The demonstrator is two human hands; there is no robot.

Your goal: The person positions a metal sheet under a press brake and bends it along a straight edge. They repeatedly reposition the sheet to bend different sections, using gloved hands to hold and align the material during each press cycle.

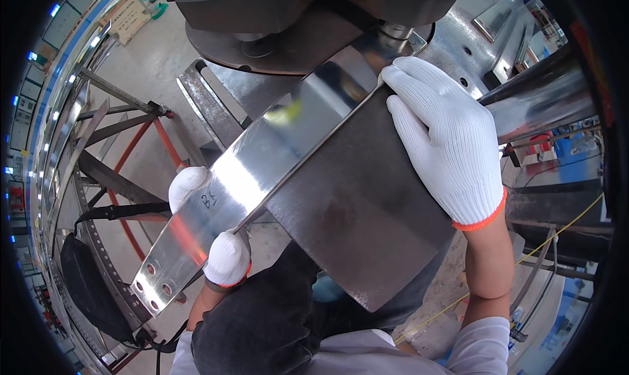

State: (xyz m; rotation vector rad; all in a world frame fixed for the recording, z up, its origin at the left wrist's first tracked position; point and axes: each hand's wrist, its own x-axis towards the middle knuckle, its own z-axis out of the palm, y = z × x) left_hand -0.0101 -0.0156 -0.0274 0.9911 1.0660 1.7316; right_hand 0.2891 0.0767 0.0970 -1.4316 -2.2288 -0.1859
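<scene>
A long, shiny metal strip (262, 155) slants from the lower left up to the dark machine head (229, 11), with its far end under the machine. Three holes show at its near end, and it bears a handwritten mark. My left hand (227, 257), in a white knit glove, wraps around the strip from beneath. Parts of that glove show at both long edges; the rest is hidden under the metal. On the dark flat plate (367, 224) lies my gloved right hand (449, 136), fingers stretched out. Its fingertips touch the strip's edge close to the machine.
Beneath the machine head is a round dark base (275, 57). A thick shiny cylinder (547, 100) stands at the right. To the left are a metal frame (131, 123) with orange legs and a black bag (92, 286). A yellow cord (557, 234) runs along the right side.
</scene>
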